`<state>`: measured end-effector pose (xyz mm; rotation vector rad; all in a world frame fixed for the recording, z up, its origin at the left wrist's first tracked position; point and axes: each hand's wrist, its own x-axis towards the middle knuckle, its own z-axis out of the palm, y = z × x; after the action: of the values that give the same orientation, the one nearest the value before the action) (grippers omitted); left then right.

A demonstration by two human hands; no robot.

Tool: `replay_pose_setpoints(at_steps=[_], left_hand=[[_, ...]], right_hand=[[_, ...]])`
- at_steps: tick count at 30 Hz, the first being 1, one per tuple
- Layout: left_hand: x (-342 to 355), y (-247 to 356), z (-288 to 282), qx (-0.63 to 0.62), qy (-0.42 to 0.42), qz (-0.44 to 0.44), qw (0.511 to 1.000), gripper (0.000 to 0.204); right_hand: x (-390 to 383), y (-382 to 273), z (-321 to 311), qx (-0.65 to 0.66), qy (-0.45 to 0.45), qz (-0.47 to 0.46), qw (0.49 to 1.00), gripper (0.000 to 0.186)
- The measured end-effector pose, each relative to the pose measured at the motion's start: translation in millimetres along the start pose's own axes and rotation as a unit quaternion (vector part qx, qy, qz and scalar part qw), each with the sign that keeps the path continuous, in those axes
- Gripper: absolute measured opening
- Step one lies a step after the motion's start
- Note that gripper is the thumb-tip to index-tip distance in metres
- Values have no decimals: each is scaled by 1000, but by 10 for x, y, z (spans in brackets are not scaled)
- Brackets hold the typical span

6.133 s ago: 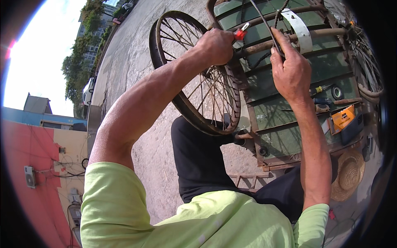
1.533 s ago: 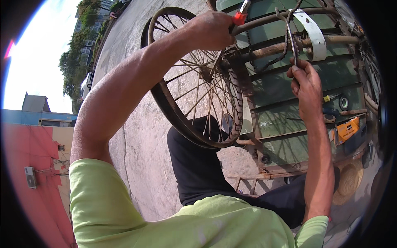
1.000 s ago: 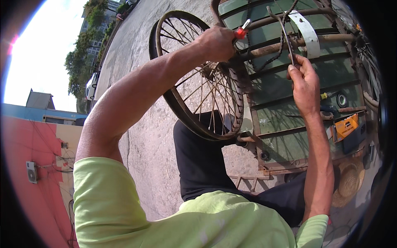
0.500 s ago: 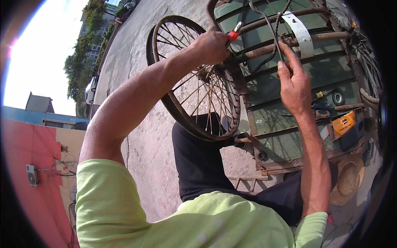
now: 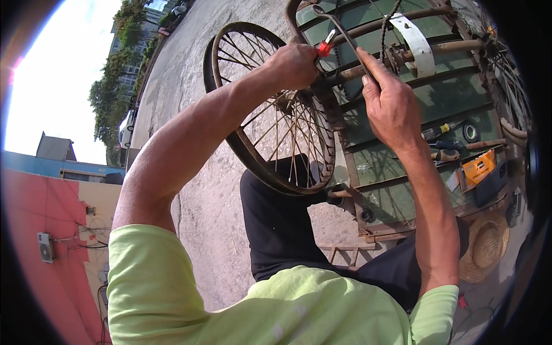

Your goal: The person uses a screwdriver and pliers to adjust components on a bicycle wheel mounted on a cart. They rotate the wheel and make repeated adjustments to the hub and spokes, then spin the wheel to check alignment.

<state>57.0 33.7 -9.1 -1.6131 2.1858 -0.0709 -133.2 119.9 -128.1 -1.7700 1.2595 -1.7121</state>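
My left hand [image 5: 294, 64] is closed around a red-handled tool [image 5: 325, 48] with a bright metal end, beside the upper rim of a spoked wheel [image 5: 265, 171]. The tool's kind is hard to make out. In my right hand [image 5: 393, 106] is a long dark wrench [image 5: 344, 33], bent near its ring-shaped end, its shaft running up and left from my fingers. The wheel leans upright by a rusty axle tube [image 5: 352, 75] on an upturned cart frame. A chain [image 5: 386, 34] and a curved white metal guard [image 5: 415, 43] sit just beyond my right hand.
On the cart's green panel [image 5: 379, 172] lie a yellow-black screwdriver [image 5: 435, 131], a tape roll [image 5: 471, 133], and an orange box [image 5: 478, 169]. A straw hat [image 5: 486, 246] rests at lower right. Concrete ground [image 5: 201, 253] stretches left toward a pink wall [image 5: 43, 230].
My right hand has moved left with the wrench, whose ring end now sits farther left, nearer the red-handled tool. My left hand and the wheel have stayed about where they were.
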Motion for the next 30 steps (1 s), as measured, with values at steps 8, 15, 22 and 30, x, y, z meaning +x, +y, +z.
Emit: replay_pose_setpoints(at_steps=[8, 15, 22, 30], left_hand=[[-65, 147, -77, 15, 3, 6, 1000, 32], [-87, 100, -14, 9, 5, 14, 1000, 32], [-31, 52, 86, 7, 26, 20, 999, 32], [-74, -19, 102, -11, 71, 41, 997, 30]], right_hand=[[-43, -20, 21, -6, 0, 14, 1000, 44], [48, 23, -48, 19, 125, -17, 992, 44], [2, 30, -71, 4, 78, 8, 997, 44], [-134, 9, 44, -14, -6, 18, 1000, 46]])
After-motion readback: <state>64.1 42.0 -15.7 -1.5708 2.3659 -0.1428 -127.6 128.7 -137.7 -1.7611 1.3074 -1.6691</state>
